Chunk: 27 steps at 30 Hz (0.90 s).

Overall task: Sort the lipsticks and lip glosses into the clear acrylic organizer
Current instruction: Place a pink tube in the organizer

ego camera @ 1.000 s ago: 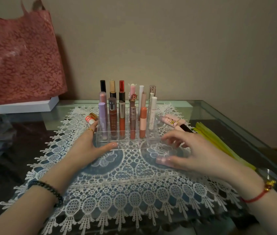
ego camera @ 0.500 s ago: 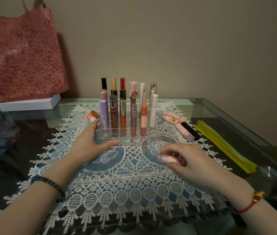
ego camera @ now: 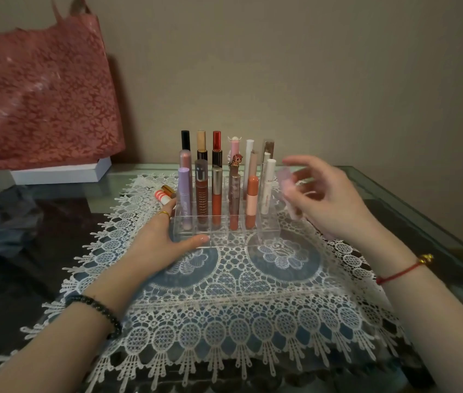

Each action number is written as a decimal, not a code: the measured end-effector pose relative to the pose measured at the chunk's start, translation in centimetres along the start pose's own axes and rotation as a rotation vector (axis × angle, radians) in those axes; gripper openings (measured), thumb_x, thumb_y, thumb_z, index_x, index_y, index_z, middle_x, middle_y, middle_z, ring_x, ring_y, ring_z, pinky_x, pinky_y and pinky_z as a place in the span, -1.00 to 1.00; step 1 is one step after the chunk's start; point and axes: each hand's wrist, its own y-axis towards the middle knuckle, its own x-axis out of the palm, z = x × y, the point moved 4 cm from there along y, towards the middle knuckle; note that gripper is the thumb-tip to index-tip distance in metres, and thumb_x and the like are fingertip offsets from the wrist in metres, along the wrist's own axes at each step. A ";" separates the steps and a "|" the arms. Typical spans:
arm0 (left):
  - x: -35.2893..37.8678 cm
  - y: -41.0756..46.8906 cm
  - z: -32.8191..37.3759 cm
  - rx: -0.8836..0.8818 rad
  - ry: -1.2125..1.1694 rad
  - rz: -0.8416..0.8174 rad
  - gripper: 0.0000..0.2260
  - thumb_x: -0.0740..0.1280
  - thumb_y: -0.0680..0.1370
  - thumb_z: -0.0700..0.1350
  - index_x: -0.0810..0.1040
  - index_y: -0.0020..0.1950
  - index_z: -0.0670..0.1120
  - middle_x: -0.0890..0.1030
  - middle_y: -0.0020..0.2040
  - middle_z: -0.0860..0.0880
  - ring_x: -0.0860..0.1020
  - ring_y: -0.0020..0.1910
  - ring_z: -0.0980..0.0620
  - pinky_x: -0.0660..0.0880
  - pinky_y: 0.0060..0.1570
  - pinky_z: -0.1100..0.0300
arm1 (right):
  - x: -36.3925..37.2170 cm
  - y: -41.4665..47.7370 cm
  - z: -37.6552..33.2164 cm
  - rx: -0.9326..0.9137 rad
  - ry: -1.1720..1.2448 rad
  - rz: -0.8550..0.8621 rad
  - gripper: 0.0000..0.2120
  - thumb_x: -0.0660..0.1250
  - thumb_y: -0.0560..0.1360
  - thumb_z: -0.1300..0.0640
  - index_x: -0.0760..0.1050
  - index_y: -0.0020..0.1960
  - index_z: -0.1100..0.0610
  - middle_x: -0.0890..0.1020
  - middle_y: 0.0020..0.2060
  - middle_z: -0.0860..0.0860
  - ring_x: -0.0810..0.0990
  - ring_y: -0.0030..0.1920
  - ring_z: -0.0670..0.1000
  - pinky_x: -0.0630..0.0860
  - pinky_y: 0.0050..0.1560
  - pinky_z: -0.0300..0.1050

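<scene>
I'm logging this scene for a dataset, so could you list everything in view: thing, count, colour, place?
Clear acrylic organizer: one, transparent, centre of mat.
Upright lip tubes: about sixteen, mixed colours, in organizer's back rows.
Loose small tubes: two, red-white and gold, left of organizer.
White lace mat: one, on table.
Glass-topped table: one, dark.
Pink floral bag: one, back left, on white box.
Left hand: steadying organizer's left front.
Right hand: raised right of organizer, blurred pale pink tube in its grip.
</scene>
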 end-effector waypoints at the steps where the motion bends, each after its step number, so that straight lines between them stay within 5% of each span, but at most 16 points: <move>1: 0.0 0.0 0.0 0.000 0.008 -0.001 -0.14 0.43 0.21 0.19 0.11 0.41 0.09 0.48 -0.20 0.33 0.47 -0.26 0.39 0.27 -0.37 0.48 | 0.0 0.6 0.1 -0.003 0.022 0.054 -0.73 0.29 0.44 0.04 0.40 0.13 -0.12 0.53 -0.08 -0.12 0.56 -0.19 -0.15 0.56 -0.25 -0.33; 10: 0.2 0.1 -0.1 -0.011 -0.048 -0.020 -0.15 0.45 0.25 0.12 0.09 0.43 0.08 0.52 0.08 0.15 0.53 -0.06 0.13 0.36 -0.20 0.33 | 2.3 2.4 3.2 0.075 0.181 0.266 -0.71 0.36 0.41 0.27 0.43 0.04 -0.02 0.54 -0.13 -0.09 0.55 -0.27 -0.26 0.46 -0.38 -0.47; 15: 0.1 0.1 0.1 -0.006 -0.005 -0.001 -0.15 0.45 0.26 0.13 0.08 0.43 0.09 0.46 0.01 0.23 0.48 -0.09 0.18 0.36 -0.16 0.34 | 3.1 2.0 4.3 0.089 0.168 0.283 -0.71 0.39 0.38 0.28 0.43 0.02 0.02 0.56 -0.19 -0.12 0.52 -0.26 -0.37 0.41 -0.34 -0.53; 27: 0.0 0.0 0.3 -0.011 0.031 0.032 -0.18 0.45 0.27 0.09 0.10 0.43 0.06 0.33 -0.25 0.38 0.32 -0.27 0.46 0.21 -0.36 0.47 | 4.1 1.5 4.9 0.077 0.080 0.188 -0.73 0.40 0.37 0.26 0.44 0.00 0.02 0.56 -0.16 -0.08 0.54 -0.18 -0.17 0.48 -0.22 -0.43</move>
